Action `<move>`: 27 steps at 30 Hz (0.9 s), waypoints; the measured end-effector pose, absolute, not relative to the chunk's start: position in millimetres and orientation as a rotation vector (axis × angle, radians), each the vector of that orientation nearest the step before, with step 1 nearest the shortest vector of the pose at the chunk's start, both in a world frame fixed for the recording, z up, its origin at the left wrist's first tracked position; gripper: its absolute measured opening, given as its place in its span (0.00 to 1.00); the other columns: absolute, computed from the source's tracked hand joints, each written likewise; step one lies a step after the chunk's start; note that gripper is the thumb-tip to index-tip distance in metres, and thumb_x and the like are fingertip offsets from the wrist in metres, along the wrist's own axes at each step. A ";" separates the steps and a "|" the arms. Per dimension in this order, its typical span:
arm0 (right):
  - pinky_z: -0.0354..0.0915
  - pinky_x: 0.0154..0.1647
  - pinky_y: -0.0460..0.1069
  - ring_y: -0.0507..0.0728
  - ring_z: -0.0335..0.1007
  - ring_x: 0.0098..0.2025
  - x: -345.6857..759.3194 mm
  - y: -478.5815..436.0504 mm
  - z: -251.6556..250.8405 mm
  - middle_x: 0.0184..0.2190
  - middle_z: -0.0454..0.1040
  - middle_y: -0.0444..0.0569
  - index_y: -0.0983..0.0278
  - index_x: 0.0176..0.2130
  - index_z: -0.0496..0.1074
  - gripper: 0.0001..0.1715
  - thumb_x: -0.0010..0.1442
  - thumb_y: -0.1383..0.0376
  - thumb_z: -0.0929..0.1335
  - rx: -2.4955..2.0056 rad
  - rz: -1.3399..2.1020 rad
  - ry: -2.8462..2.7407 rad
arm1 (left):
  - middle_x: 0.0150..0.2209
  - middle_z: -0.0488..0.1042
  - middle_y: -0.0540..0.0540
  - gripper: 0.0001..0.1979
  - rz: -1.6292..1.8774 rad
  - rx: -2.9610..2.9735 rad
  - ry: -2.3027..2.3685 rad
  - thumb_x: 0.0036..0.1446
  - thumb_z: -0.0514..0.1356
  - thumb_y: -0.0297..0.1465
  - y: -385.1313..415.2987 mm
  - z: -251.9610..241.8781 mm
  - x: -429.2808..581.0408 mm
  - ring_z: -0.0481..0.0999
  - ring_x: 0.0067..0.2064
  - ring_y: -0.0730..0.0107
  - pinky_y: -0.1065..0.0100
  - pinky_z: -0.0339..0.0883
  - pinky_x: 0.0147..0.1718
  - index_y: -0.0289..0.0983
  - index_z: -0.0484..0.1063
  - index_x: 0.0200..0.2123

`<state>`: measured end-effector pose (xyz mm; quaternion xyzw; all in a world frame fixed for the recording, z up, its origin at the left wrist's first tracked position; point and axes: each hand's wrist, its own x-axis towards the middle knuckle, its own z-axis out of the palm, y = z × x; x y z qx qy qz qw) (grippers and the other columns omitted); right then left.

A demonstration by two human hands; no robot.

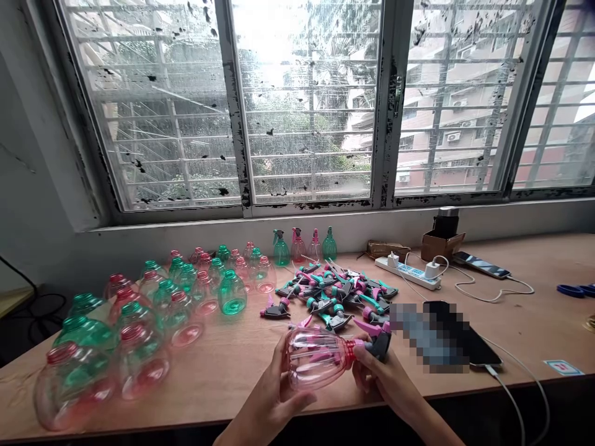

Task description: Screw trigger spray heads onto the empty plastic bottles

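Note:
A clear pink plastic bottle (316, 362) lies on its side above the table's front edge, held between both hands. My left hand (274, 396) cups the bottle's base, fingers curled round it. My right hand (383, 378) grips the bottle's neck, where a dark spray trigger head (379, 344) with a pink lever sits on the cap end. Just beyond the hands lies a pile of loose spray trigger heads (337, 294), teal, pink and black.
Many empty pink and green bottles (153, 310) lie across the wooden table (520, 316) on the left. Several assembled spray bottles (304, 246) stand under the window. A power strip (409, 271), phones on charging cables, a small box (441, 244) and blue scissors (576, 290) sit right.

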<state>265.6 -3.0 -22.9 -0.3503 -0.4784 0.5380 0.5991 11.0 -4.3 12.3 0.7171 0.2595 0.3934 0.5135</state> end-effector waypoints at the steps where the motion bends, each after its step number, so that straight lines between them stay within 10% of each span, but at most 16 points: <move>1: 0.55 0.18 0.44 0.50 0.65 0.19 265.6 -2.4 -22.9 0.20 0.74 0.44 0.64 0.36 0.72 0.24 0.58 0.46 0.75 -0.807 1.250 -1.109 | 0.75 0.49 0.36 0.53 0.939 1.748 0.620 0.61 0.67 0.43 -2.5 10.5 10.5 0.65 0.68 0.44 0.48 0.60 0.66 0.50 0.31 0.74; 14: 0.56 0.18 0.44 0.51 0.66 0.19 268.5 0.3 -30.4 0.18 0.74 0.42 0.63 0.38 0.71 0.23 0.60 0.48 0.75 -0.806 1.267 -1.128 | 0.76 0.43 0.37 0.51 0.997 1.904 0.693 0.64 0.62 0.47 -6.0 4.4 8.4 0.53 0.73 0.42 0.48 0.59 0.67 0.50 0.26 0.74; 27: 0.56 0.18 0.44 0.51 0.67 0.18 266.6 -1.0 -27.1 0.22 0.77 0.45 0.63 0.38 0.70 0.24 0.58 0.47 0.76 -0.784 1.261 -1.119 | 0.77 0.39 0.39 0.52 0.988 1.947 0.700 0.64 0.64 0.42 0.8 -7.3 5.1 0.65 0.69 0.48 0.55 0.63 0.65 0.55 0.24 0.73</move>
